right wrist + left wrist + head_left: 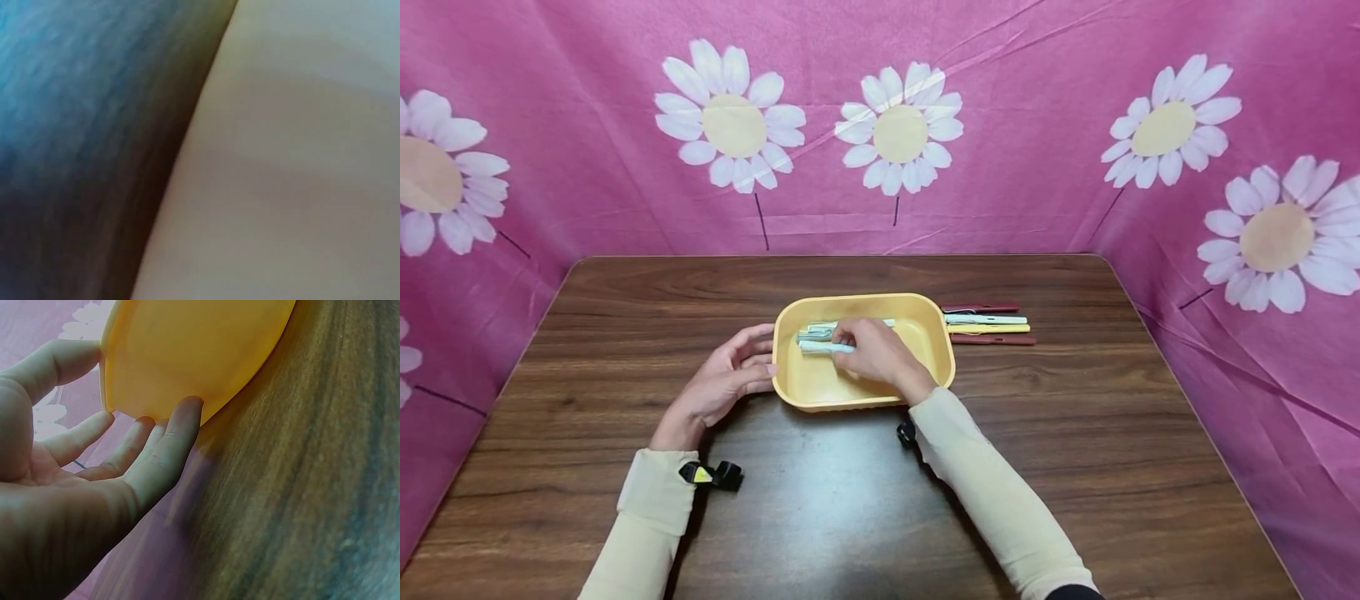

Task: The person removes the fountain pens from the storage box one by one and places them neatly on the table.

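A yellow rectangular bin point(790, 392) stands on the table, its left end beside my left hand point(730, 375). That hand's spread fingertips and thumb touch the outside of the wall, as the left wrist view shows close up on the bin point(194, 356). Reaching over the near rim, my right hand point(876, 354) pinches a light blue pen point(816, 347) between thumb and fingers inside the bin. Just behind it lie other pale pens point(823, 326), partly covered by the hand. The right wrist view holds only a blurred pale surface and dark table.
Right of the bin several pens lie side by side: a dark red pen point(992, 308), a pale mint pen point(988, 319), a yellow pen point(992, 328) and another dark red pen point(1000, 340). The wooden table point(1075, 467) ends at a pink flowered cloth point(827, 208).
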`<action>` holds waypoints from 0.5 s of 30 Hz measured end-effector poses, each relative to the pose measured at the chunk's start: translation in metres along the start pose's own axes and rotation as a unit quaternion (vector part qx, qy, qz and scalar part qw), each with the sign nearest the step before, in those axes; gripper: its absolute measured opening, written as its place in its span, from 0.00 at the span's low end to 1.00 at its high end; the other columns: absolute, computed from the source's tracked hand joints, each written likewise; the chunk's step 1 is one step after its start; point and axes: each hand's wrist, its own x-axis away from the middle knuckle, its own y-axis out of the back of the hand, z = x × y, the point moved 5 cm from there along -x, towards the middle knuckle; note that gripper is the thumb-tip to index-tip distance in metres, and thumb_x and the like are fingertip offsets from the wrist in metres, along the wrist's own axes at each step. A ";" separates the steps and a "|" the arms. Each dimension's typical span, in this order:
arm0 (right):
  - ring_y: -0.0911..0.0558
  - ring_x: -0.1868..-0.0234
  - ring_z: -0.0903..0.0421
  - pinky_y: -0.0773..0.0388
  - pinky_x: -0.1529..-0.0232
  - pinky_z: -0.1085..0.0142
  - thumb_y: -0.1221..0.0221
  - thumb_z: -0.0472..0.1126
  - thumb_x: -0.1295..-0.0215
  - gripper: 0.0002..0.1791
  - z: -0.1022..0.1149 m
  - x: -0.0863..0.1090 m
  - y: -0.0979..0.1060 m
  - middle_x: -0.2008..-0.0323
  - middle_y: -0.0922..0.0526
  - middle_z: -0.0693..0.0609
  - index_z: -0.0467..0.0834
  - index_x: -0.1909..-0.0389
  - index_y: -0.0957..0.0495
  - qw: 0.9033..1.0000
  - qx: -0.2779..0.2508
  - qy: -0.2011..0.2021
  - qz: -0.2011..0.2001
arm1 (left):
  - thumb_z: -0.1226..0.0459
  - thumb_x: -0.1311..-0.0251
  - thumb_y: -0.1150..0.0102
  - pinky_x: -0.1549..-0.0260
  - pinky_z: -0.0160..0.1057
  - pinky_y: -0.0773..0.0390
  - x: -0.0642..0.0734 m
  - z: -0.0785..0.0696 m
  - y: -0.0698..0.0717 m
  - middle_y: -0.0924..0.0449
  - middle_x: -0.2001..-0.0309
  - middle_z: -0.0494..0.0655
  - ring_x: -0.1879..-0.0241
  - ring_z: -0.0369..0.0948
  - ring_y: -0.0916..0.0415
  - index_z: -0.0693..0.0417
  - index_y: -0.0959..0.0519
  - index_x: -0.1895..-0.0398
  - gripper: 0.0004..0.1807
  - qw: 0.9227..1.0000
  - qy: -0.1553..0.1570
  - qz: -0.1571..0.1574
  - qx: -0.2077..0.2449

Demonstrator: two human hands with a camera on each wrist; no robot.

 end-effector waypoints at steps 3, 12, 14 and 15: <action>0.22 0.66 0.60 0.22 0.63 0.67 0.34 0.41 0.42 0.06 0.000 0.001 0.004 0.69 0.18 0.58 0.49 0.63 0.15 1.000 -0.013 0.004 -0.012 | 0.82 0.36 0.46 0.53 0.43 0.13 0.000 0.000 0.000 0.35 0.39 0.65 0.50 0.43 0.20 0.67 0.45 0.26 0.36 1.000 -0.003 0.001 0.000; 0.20 0.64 0.60 0.21 0.61 0.66 0.32 0.43 0.42 0.07 0.001 0.005 0.013 0.67 0.16 0.58 0.50 0.62 0.14 0.999 -0.028 0.020 -0.021 | 0.81 0.36 0.46 0.52 0.43 0.14 0.000 0.001 0.001 0.36 0.38 0.65 0.49 0.44 0.20 0.66 0.45 0.26 0.36 1.000 -0.001 -0.002 -0.004; 0.20 0.64 0.60 0.21 0.61 0.66 0.31 0.44 0.42 0.07 0.001 0.006 0.014 0.66 0.15 0.58 0.50 0.62 0.13 0.999 -0.026 0.021 -0.023 | 0.81 0.36 0.46 0.52 0.43 0.13 0.000 0.000 0.001 0.36 0.38 0.66 0.49 0.44 0.20 0.67 0.45 0.26 0.36 1.000 -0.001 -0.004 -0.003; 0.20 0.64 0.61 0.21 0.61 0.66 0.31 0.44 0.42 0.07 0.000 0.006 0.015 0.66 0.15 0.58 0.51 0.62 0.13 0.999 -0.024 0.021 -0.023 | 0.81 0.36 0.46 0.53 0.43 0.13 0.000 0.000 0.001 0.36 0.38 0.66 0.50 0.44 0.20 0.67 0.45 0.26 0.36 1.000 -0.001 -0.005 -0.003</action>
